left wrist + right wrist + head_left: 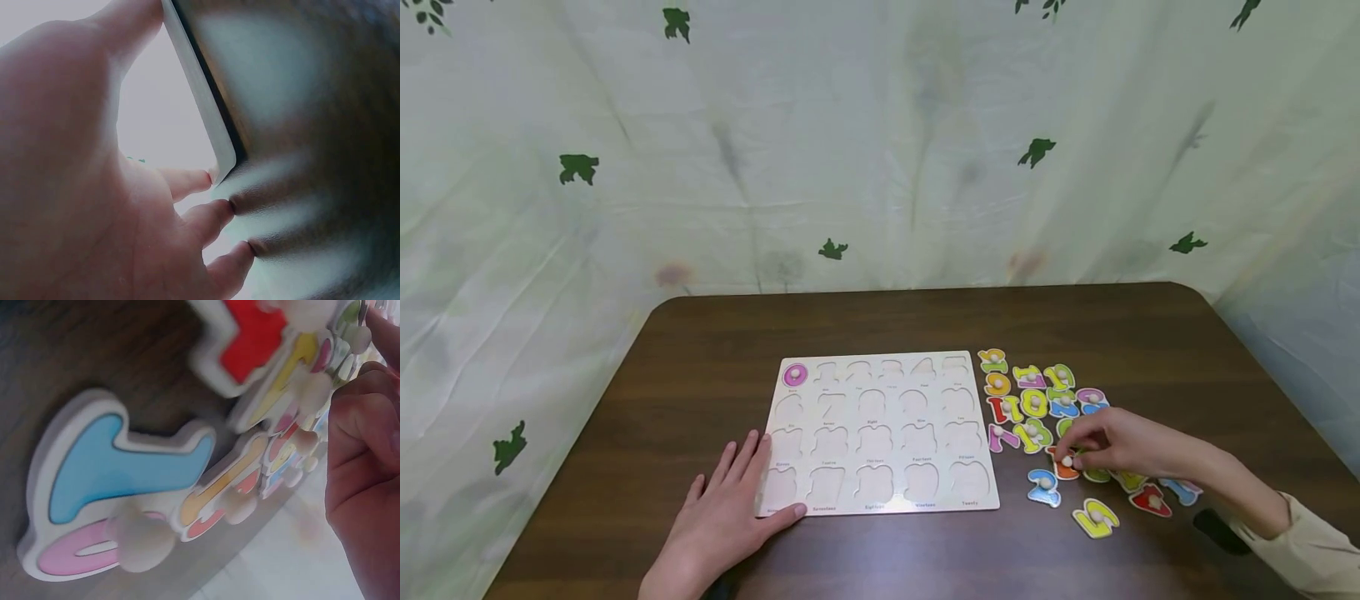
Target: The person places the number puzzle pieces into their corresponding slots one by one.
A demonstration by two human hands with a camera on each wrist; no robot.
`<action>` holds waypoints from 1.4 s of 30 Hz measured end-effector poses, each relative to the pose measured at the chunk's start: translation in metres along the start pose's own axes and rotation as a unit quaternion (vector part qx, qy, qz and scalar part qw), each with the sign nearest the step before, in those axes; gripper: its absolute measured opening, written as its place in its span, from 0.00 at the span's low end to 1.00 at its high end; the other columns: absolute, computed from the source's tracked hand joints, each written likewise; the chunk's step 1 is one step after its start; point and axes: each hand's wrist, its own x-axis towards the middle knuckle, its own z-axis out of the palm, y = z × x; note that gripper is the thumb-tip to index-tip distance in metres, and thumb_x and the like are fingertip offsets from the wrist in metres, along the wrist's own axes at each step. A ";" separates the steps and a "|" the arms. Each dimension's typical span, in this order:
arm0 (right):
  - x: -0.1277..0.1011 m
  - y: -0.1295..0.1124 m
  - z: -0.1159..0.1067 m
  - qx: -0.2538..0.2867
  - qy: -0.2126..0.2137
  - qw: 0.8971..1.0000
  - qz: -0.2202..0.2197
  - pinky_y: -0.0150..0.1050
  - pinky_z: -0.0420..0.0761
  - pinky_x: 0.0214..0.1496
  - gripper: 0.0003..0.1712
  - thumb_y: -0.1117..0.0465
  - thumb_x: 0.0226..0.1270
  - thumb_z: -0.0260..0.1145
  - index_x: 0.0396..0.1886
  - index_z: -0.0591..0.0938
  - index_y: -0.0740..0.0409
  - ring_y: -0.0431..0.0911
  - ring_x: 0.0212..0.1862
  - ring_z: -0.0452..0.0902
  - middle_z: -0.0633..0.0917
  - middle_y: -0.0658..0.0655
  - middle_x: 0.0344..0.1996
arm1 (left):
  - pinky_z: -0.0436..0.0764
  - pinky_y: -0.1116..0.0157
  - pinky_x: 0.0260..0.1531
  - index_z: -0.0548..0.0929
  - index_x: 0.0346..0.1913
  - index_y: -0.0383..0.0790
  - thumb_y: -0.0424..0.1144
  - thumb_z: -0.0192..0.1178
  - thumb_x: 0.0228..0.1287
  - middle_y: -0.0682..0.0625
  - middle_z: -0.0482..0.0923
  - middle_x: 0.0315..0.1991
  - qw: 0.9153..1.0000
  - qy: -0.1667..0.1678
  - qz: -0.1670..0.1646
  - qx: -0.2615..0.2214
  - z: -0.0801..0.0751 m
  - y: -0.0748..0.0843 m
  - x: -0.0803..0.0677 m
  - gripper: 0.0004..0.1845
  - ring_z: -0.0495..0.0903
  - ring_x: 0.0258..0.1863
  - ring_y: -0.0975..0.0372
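Beside the puzzle board (880, 433), the right hand (1112, 446) pinches an orange number piece's (1064, 471) knob.

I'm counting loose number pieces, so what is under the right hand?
The right hand pinches the knob of an orange piece; green and yellow pieces poke out beneath it. Any others it covers cannot be seen.

A pale wooden puzzle board (880, 433) lies flat on the surface, its number slots empty except a pink zero (795, 374) far left. An orange knobbed number piece (1064, 467) lies to its right.
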 end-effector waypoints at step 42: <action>0.185 -0.098 0.043 -0.027 0.245 0.969 0.005 0.36 0.60 0.25 0.07 0.49 0.56 0.77 0.30 0.87 0.43 0.42 0.22 0.61 0.65 0.47 0.15 | 0.54 0.30 0.60 0.56 0.77 0.40 0.81 0.50 0.51 0.41 0.51 0.77 1.000 0.014 -0.001 -0.008 0.000 -0.001 -0.002 0.60 0.49 0.74 0.42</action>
